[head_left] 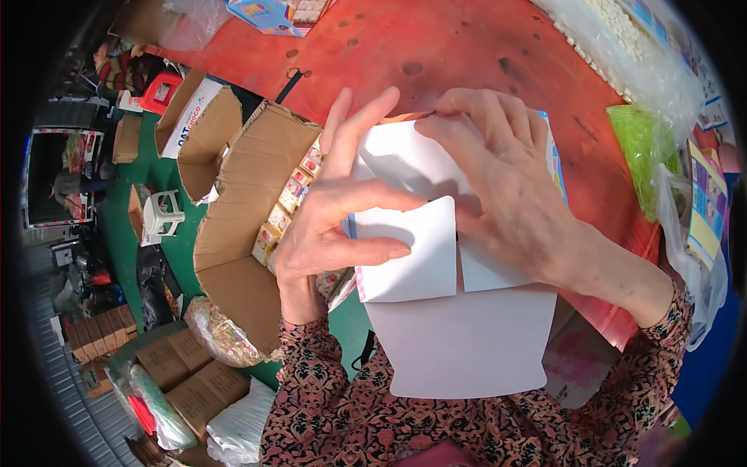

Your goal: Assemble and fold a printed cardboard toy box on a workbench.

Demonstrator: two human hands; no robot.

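In front of me is a small cardboard carton (pixel 467 335) with its white inner flaps facing up. A long flap hangs toward my body, and two shorter flaps lie folded inward, a narrow gap between them. My left hand (pixel 331 222) is at the carton's left side, fingers spread; thumb and index finger stretch over the left flap. My right hand (pixel 517 183) reaches across from the right. Its fingers bend over the far edge, gripping there, and its palm covers part of the right flap. Blue printed sides show at the carton's edges. What is inside is hidden.
Beyond the carton spreads a red, stained tabletop (pixel 436 47). A large open cardboard box (pixel 237 194) with small wrapped packets (pixel 292 191) stands at the left. A blue printed box (pixel 272 15) sits at the far edge; plastic bags (pixel 677 86) and green packaging (pixel 634 148) lie right.
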